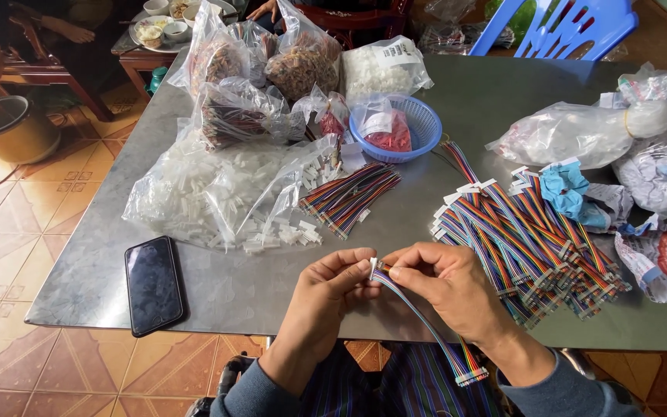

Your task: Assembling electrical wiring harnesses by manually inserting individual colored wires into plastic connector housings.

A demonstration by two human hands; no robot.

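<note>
Both hands meet over the near edge of a grey metal table (256, 293). My left hand (326, 297) pinches a small white plastic connector (374, 266) at the upper end of a rainbow ribbon cable (426, 324). My right hand (445, 286) grips the same cable's wires just beside that connector. The cable hangs down towards my lap and ends in another white connector (472, 377). Right of my hands lies a big pile of finished rainbow cables (530, 239).
A black phone (154, 284) lies at the near left. An open clear bag of white connectors (218, 193) and a bundle of loose rainbow wires (349, 197) sit ahead. Behind are a blue basket (395, 127), several filled bags, crumpled wrappers at right, a blue chair (557, 27).
</note>
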